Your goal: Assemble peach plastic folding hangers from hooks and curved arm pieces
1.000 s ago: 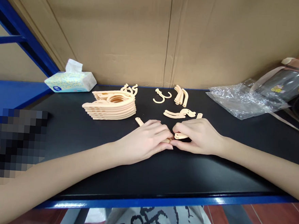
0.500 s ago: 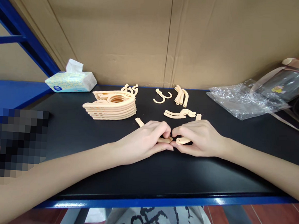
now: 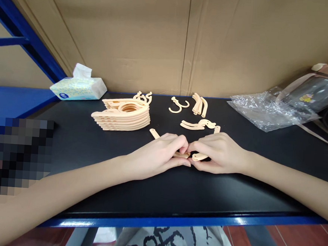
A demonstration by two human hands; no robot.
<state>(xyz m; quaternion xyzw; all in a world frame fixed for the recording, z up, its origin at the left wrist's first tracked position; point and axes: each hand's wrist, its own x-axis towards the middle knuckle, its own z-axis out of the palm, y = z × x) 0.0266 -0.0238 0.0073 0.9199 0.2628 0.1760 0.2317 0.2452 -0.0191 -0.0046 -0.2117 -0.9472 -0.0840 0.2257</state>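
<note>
My left hand is closed round a cream plastic piece whose end sticks out at the upper left. My right hand grips another cream plastic piece, which also shows above the knuckles. The fingertips of both hands meet over the black table. Behind them lie curved cream pieces, two loose hooks and a small bunch of curved arms. To the left is a stack of cream hanger parts, with more hooks behind it.
A tissue packet sits at the back left. Crumpled clear plastic and a transparent bag lie at the right. Cardboard stands behind the table, and a blue frame rises at the left.
Both hands stay nearly in place, still holding the cream pieces. The piece in my right hand has shifted slightly, and the whole view has moved a little.
</note>
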